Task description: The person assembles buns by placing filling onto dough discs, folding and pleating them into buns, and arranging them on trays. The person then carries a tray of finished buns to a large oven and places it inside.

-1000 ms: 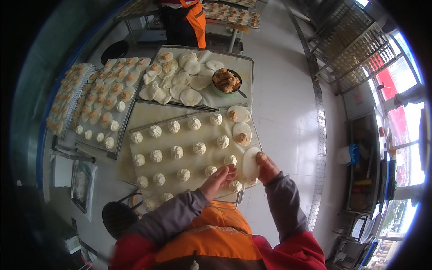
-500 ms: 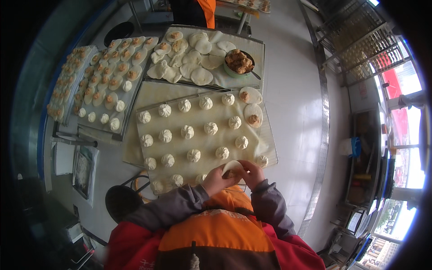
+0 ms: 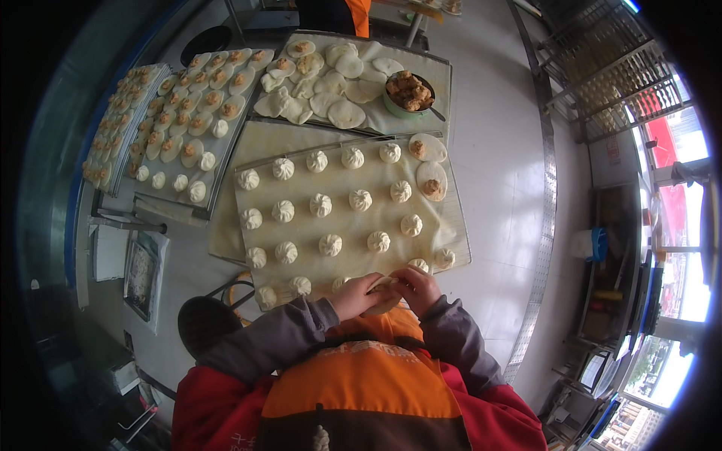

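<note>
Room: I looked down into a workroom with a pale, glossy floor [image 3: 496, 188], tall wire racks [image 3: 609, 86] at the upper right and bright windows [image 3: 686, 278] along the right side.
Dough round: The dough round [image 3: 386, 299] was held up between both hands at the near edge of the bun tray, just in front of the orange apron [image 3: 361, 387]; from my end I could not tell how far its rim was gathered.
Left hand: The left hand [image 3: 355, 296] cupped the dough from the side, its fingers curled around it.
Right hand: The right hand [image 3: 418, 289] had its fingers pressed together, pinching the dough's edge.
Bun tray: I saw pleated white buns [image 3: 360, 200] standing apart in rows on the lined tray [image 3: 350, 223], some right beside the hands.
Far right corner: Two flat rounds topped with filling [image 3: 432, 182] lay there.
Beyond the bun tray: Another tray [image 3: 423, 64] bore overlapping plain rounds [image 3: 346, 114] and a green bowl [image 3: 406, 115] of brown filling [image 3: 409, 90], a handle [image 3: 438, 114] leaning out over its rim.
Left side: More trays carried rows of topped rounds [image 3: 197, 124], with a few buns near one's closer end.
Lower left: A dark round stool [image 3: 204, 327] stood on the floor.
Top edge: I caught part of another person's dark and orange clothing [image 3: 359, 15].
</note>
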Demonstrator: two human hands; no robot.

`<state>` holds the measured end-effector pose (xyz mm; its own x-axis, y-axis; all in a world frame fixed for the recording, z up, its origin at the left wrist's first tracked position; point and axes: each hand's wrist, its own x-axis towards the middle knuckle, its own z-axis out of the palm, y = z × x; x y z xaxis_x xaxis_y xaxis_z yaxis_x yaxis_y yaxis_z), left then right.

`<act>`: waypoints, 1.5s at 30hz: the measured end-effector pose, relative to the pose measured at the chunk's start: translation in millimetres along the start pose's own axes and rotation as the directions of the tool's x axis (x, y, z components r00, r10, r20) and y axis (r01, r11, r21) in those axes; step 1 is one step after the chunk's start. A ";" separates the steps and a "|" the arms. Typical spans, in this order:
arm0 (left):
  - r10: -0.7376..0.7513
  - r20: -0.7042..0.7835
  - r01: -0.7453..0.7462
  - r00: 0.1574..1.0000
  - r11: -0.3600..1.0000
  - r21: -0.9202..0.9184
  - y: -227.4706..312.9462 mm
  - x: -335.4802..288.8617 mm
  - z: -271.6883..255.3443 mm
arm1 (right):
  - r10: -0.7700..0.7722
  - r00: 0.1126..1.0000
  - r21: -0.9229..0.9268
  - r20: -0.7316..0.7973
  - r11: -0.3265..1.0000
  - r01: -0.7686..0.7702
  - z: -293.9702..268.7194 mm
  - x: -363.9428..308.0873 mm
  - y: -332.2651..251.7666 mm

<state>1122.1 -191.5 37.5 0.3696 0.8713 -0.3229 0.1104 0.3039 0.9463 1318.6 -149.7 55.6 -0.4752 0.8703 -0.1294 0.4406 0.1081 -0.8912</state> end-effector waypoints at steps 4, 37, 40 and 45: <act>-0.218 0.279 0.268 0.935 0.951 -0.154 -3.1 5.9 -11.8 | -0.274 0.950 -0.299 0.149 0.903 0.307 -4.4 -4.6 -2.8; -0.194 0.019 0.193 0.981 0.956 -0.220 1.3 -44.0 16.3 | -0.285 0.908 -0.182 0.306 0.919 0.350 4.7 -7.5 -22.0; -0.208 0.172 0.241 0.963 0.949 -0.203 -2.9 -37.2 1.2 | -0.431 0.865 -0.075 0.257 0.883 0.463 11.8 -6.0 -28.2; -0.298 0.000 0.263 0.954 0.841 -0.472 -3.4 -43.2 -4.7 | -0.293 0.933 -0.290 0.210 0.892 0.346 25.2 -7.5 -33.1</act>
<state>1101.5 -228.4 48.1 0.3200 0.7408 -0.5906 -0.2457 0.6670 0.7034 1288.4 -171.9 75.1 -0.7320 0.6795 0.0493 0.4502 0.5368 -0.7136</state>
